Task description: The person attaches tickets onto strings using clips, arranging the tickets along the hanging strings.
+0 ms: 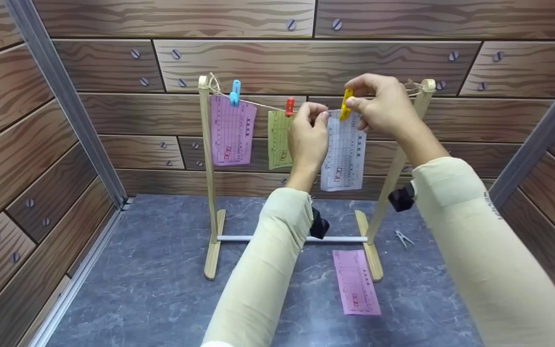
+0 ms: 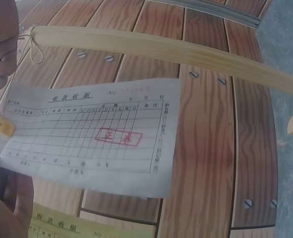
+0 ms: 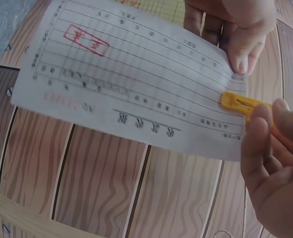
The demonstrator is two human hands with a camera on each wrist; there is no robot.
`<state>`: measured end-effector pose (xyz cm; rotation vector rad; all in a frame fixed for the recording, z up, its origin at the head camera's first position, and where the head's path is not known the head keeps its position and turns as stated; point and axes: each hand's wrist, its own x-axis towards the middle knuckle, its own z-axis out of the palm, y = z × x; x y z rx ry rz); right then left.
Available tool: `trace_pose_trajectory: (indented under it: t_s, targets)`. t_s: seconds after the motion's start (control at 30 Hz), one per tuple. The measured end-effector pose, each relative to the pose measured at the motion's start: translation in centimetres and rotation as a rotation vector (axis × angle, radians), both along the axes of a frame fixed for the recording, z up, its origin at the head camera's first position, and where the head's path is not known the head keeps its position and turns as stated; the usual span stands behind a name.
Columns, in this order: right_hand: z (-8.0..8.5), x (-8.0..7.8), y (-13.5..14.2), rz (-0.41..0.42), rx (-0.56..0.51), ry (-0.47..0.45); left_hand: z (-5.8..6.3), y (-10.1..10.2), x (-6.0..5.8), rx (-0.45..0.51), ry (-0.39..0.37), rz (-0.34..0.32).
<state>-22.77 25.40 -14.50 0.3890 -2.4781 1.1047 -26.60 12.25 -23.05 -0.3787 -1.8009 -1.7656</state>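
A white receipt slip [image 1: 342,154] with a red stamp hangs at the string [image 1: 263,104] between two wooden posts. My right hand [image 1: 382,103] pinches a yellow clothespin [image 1: 346,104], whose jaws sit over the slip's top edge. With thumb and fingers my left hand [image 1: 310,140] pinches the slip's upper left corner at the string. The right wrist view shows the yellow clothespin [image 3: 239,102] overlapping the white slip [image 3: 136,74]. To the left, a red clothespin [image 1: 289,107] holds a yellow-green slip [image 1: 279,140], partly hidden by my left hand, and a blue clothespin [image 1: 234,93] holds a pink slip [image 1: 231,130].
Another pink slip [image 1: 356,282] lies on the grey marbled table [image 1: 162,289] by the stand's right foot [image 1: 373,260]. A grey clothespin [image 1: 404,239] lies farther right. A white bar [image 1: 335,239] joins the stand's feet. Wood-patterned walls [image 1: 258,62] enclose the back and sides.
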Motion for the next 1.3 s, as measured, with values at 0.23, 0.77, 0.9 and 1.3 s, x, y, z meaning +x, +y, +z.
trace_pose_trajectory:
  t_s: [0.23, 0.77, 0.9, 1.3]
  targets:
    - [0.1, 0.8, 0.6, 0.043, -0.081, -0.055, -0.8, -0.2, 0.0, -0.071, 0.020, 0.030]
    - [-8.4, 2.8, 9.5, 0.167, -0.827, 0.383, -6.8, -0.6, 0.3, -0.174, 0.309, 0.052]
    - [-12.4, 2.5, 12.6, 0.030, -0.914, 0.299, -8.8, -0.3, 0.1, -0.183, 0.326, 0.047]
    - [-27.3, 2.3, 18.9, -0.396, -0.923, -0.115, -19.0, 0.8, -0.2, -0.253, -0.076, -0.016]
